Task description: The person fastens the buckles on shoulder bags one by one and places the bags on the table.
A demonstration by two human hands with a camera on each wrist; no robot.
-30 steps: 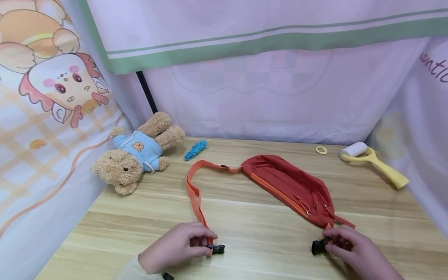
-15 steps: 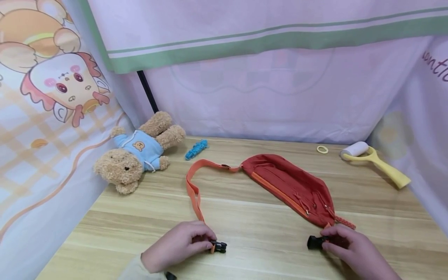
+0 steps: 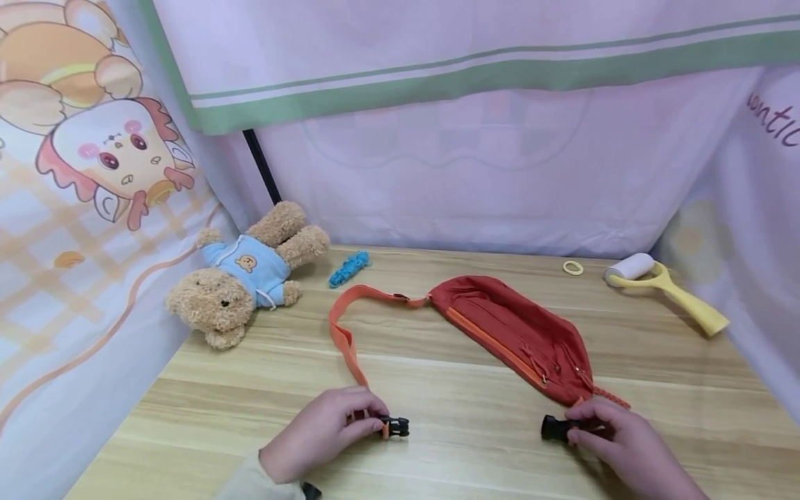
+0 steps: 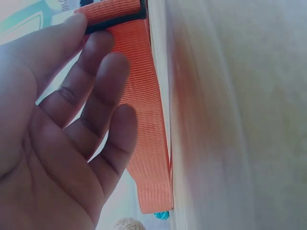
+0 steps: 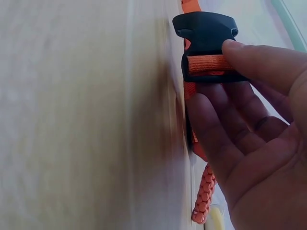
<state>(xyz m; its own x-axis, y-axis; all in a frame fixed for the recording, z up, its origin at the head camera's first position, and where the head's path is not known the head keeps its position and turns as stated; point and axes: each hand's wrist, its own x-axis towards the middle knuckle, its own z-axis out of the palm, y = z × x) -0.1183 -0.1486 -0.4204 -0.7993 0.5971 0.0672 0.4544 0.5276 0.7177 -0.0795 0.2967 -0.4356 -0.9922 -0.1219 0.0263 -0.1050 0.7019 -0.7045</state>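
A red waist bag (image 3: 512, 333) lies on the wooden table, its orange strap (image 3: 340, 333) curving round to the left. Between thumb and fingers my left hand (image 3: 334, 423) pinches the strap end at a black pronged buckle half (image 3: 396, 426). The left wrist view shows the orange webbing (image 4: 134, 81) hanging past the fingers. My right hand (image 3: 615, 437) pinches the black socket half of the buckle (image 5: 206, 33) by its webbing end, near the bag's right corner. The two halves face each other, apart. A braided cord (image 5: 205, 194) hangs below the right hand.
A teddy bear (image 3: 250, 271) in a blue top lies at the left by the printed cloth. Behind the strap is a blue cord bundle (image 3: 349, 269). A small yellow ring (image 3: 573, 268) and a yellow slingshot-shaped thing (image 3: 681, 292) with a white roll (image 3: 631, 267) lie back right.
Both hands have moved slightly toward each other and up, bringing the buckle halves nearer. The socket half has turned from angled down to pointing left. The bag has barely shifted.
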